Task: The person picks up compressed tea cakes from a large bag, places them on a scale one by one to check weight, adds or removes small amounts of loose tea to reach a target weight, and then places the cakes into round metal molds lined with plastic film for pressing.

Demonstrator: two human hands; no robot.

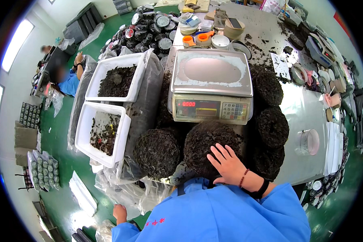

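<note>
My right hand [227, 161] lies flat, fingers spread, on a round, dark cake of what looks like dried seaweed [204, 142] at the table's near edge. Left of it sits another round cake [157, 152]. Just beyond them stands an electronic weighing scale [211, 90] with a bare metal pan and lit red digits. More dark cakes [273, 127] are stacked along the scale's right side. Down at my left side, away from the table, is my left hand [120, 214] with curled fingers; its palm is hidden.
Two white plastic tubs [125, 130] with loose dark flakes stand left of the scale. Orange-handled tools [205, 37] and round containers sit behind it. A clear ring [309, 142] lies on the right table. Packed rounds [151, 30] are heaped behind. A co-worker [69, 83] is at left.
</note>
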